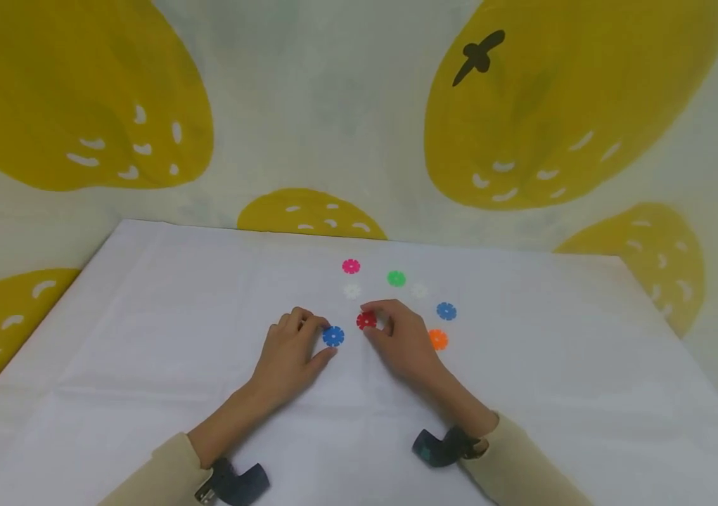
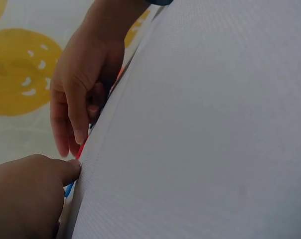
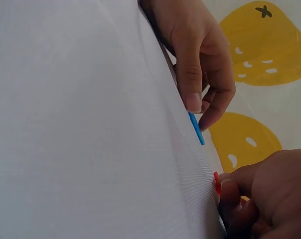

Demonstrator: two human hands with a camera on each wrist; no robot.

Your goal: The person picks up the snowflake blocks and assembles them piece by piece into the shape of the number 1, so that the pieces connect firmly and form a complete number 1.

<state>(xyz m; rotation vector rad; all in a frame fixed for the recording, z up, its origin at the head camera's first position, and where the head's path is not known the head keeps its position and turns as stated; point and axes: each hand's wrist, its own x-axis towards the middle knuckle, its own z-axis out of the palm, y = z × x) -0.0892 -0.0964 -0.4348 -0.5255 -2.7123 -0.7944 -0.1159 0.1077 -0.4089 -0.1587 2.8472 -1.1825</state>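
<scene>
Near the middle of the white table surface, my left hand (image 1: 289,355) holds a blue notched building disc (image 1: 333,336) by its edge, index finger at the top and thumb at the bottom. To its right, a red notched building disc (image 1: 366,321) sits between the thumb and index finger of my right hand (image 1: 406,344). A small gap separates the two discs. Seen edge-on in the right wrist view, the blue disc (image 3: 196,128) stands close to the cloth, and the red disc (image 3: 218,183) shows at the right fingertips.
Beyond the hands lie a pink disc (image 1: 351,266), a green disc (image 1: 396,279) and two white discs (image 1: 352,290). Another blue disc (image 1: 446,311) and an orange disc (image 1: 438,339) lie right of the right hand. A wall (image 1: 321,105) painted with yellow fruit stands behind the table (image 1: 175,316).
</scene>
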